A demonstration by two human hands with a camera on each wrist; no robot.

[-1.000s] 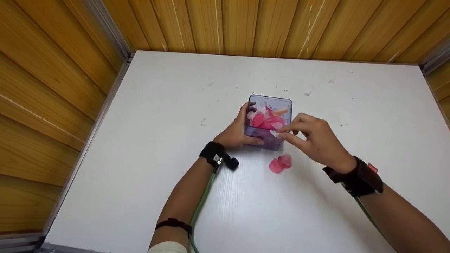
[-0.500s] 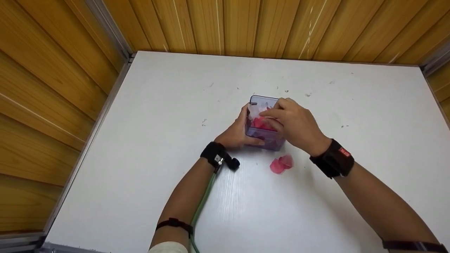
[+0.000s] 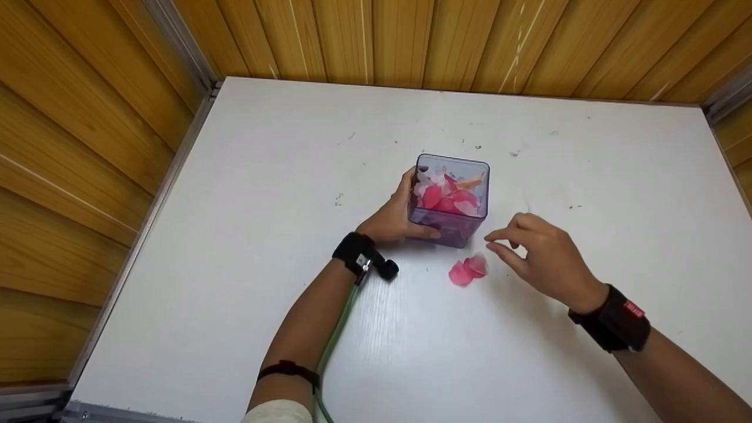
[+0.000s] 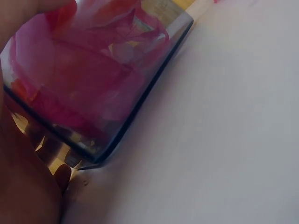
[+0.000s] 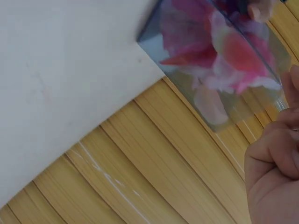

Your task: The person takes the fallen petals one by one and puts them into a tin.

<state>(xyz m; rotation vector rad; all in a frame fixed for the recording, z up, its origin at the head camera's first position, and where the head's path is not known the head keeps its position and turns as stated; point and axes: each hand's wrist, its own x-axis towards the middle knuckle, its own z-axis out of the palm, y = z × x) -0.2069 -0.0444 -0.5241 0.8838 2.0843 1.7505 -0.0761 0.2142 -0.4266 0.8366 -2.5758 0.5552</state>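
A clear purplish square container (image 3: 449, 229) holds pink, white and peach petals (image 3: 446, 197). My left hand (image 3: 393, 217) grips it from the left side, thumb along the near wall and fingers behind it. In the left wrist view the petals press against the see-through wall (image 4: 84, 70). My right hand (image 3: 543, 252) hovers right of the container, thumb and forefinger tips slightly apart with nothing between them. Just below those fingertips and to the left, a few loose pink petals (image 3: 468, 270) lie on the table. The right wrist view shows the right hand (image 5: 275, 158) beside the container.
The white table (image 3: 235, 205) has small dark scuff marks. Wood-panelled walls (image 3: 399, 44) stand at the back and left. A green cable (image 3: 338, 335) runs along the left forearm.
My right hand dipped into the container with a pale petal, then came back out to the right without it. The left hand stays on the container, which now stands slightly more upright.
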